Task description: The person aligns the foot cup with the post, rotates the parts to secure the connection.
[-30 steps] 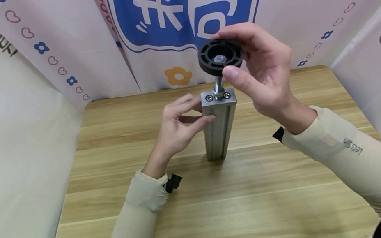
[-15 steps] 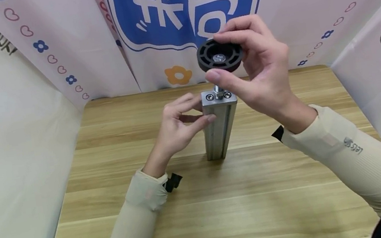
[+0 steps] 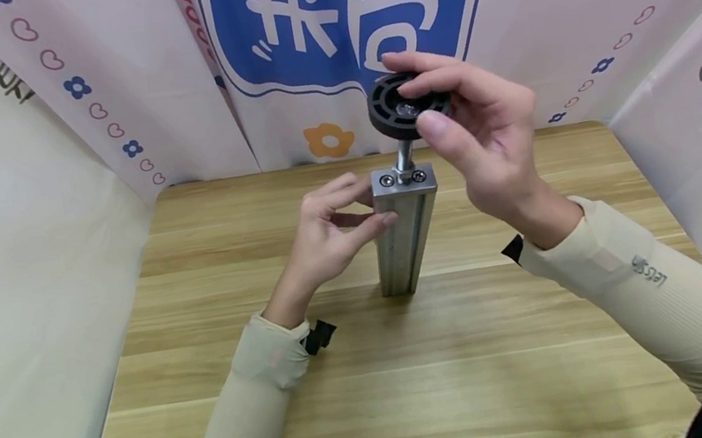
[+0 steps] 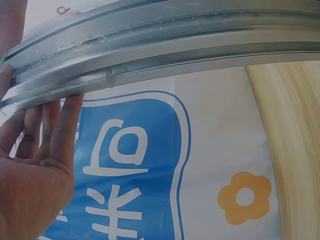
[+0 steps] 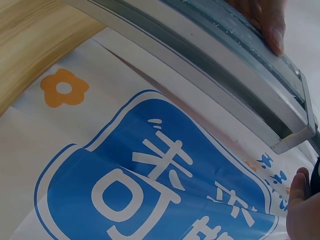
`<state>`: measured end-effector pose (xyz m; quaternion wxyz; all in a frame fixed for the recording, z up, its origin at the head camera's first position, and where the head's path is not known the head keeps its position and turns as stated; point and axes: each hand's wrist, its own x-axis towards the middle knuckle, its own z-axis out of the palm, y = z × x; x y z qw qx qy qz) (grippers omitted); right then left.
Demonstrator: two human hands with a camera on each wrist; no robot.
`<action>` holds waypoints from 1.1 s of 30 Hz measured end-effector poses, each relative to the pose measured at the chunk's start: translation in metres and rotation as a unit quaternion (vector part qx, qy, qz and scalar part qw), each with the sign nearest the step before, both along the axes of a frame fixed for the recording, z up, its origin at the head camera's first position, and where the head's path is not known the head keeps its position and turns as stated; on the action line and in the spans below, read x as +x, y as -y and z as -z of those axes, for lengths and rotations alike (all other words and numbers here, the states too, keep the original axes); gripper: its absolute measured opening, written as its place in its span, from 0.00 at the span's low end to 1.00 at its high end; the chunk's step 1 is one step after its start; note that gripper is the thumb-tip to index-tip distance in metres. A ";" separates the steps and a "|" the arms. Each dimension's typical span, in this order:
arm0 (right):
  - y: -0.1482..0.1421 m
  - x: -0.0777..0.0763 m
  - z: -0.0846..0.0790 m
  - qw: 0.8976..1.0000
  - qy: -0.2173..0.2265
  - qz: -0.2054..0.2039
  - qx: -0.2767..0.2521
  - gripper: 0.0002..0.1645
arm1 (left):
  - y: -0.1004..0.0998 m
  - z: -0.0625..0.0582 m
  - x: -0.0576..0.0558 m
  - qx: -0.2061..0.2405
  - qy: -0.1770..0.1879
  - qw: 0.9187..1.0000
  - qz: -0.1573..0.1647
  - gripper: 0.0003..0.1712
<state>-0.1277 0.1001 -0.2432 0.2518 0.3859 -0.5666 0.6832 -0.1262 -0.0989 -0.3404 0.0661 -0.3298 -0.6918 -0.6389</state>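
An aluminium profile (image 3: 405, 248) stands upright on the wooden table. Its end plate (image 3: 404, 188) carries two screws. From the plate rises a threaded stud (image 3: 405, 155) topped by a round black levelling foot (image 3: 385, 112). My left hand (image 3: 328, 236) pinches the profile near its top, thumb on the near face and fingers behind. In the left wrist view those fingers (image 4: 70, 125) reach up to the profile's edge. My right hand (image 3: 495, 135) holds the foot, thumb at its near rim and a finger lying across its upper face. The right wrist view shows only a sliver of the foot (image 5: 315, 180).
Wooden table (image 3: 355, 417) lies under both forearms. A printed cloth (image 3: 301, 120) with a blue sign and an orange flower hangs right behind the table, and pale cloth walls (image 3: 18, 249) stand on both sides. A small black piece (image 3: 320, 336) sits at the left wrist.
My right thumb has shifted from the foot's near left side to its right, while the fingers have slid left over its top. The left hand and profile stay put.
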 end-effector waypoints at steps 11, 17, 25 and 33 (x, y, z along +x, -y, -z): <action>0.000 -0.001 -0.002 1.000 -0.007 -0.014 -0.019 0.20 | 0.000 0.001 -0.001 0.000 -0.001 1.000 -0.001 0.21; 0.001 -0.001 -0.003 1.000 -0.011 -0.004 -0.006 0.25 | 0.000 0.001 -0.001 0.000 -0.002 1.000 -0.001 0.21; 0.001 -0.001 -0.001 1.000 0.007 0.014 0.015 0.33 | 0.000 0.000 0.000 -0.006 -0.002 1.000 -0.006 0.22; 0.003 -0.003 0.001 1.000 0.017 0.021 0.007 0.54 | 0.000 0.000 0.001 -0.008 0.004 1.000 -0.008 0.23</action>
